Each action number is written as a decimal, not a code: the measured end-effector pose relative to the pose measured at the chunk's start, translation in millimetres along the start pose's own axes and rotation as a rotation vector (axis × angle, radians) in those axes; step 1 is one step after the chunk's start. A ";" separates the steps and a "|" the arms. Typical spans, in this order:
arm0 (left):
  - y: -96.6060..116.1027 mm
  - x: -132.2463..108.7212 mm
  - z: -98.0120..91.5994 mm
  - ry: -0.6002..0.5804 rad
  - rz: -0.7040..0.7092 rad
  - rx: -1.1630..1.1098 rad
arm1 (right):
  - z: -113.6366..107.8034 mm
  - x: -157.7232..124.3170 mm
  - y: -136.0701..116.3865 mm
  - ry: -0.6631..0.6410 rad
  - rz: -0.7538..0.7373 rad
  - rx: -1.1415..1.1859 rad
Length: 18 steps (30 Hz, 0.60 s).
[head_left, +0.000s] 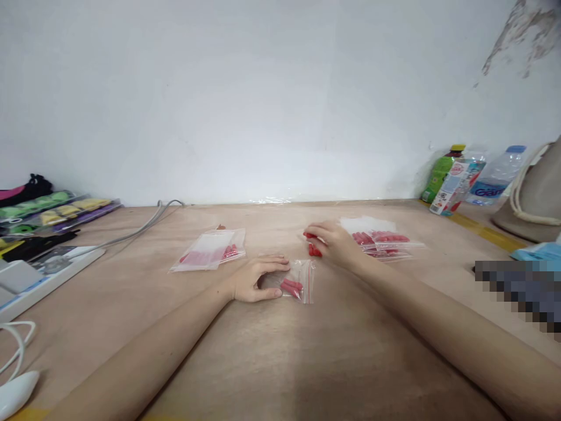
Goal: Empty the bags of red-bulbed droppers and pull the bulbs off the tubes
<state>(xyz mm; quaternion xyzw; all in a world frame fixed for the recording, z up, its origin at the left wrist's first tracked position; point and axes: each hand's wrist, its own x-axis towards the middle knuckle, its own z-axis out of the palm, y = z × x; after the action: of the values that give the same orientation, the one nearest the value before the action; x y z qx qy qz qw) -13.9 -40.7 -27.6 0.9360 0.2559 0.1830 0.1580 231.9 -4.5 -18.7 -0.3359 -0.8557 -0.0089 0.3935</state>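
My left hand rests on the wooden table, its fingers and thumb pinching the open end of a small clear zip bag with a few red pieces inside. Just beyond it, my right hand is curled around several small red pieces. A pile of filled clear bags with red pieces lies right behind my right hand. Another stack of clear bags lies to the left of my left hand.
Drink bottles and a beige bag stand at the back right by the wall. Flat coloured packs, a white box and cables crowd the left side. A blurred patch sits at right.
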 end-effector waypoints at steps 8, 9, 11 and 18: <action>1.6 -0.9 1.0 0.057 -0.033 0.001 | 28.1 -0.3 3.3 -0.315 -0.159 -0.306; 3.0 -0.1 1.0 0.098 -0.055 0.013 | 28.1 -1.1 3.6 -0.315 -0.165 -0.312; 5.8 2.9 0.4 0.180 -0.129 0.025 | 27.7 -2.2 4.3 -0.316 -0.173 -0.315; -9.5 30.0 -3.7 0.121 -0.441 -0.020 | 22.6 -3.3 1.0 -0.345 -0.138 -0.324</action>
<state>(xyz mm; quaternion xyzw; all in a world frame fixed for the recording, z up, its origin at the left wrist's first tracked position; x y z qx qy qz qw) 4.7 -16.1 -20.1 0.8431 0.4614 0.2025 0.1876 218.9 0.7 -36.8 -0.3319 -0.9186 -0.1152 0.1811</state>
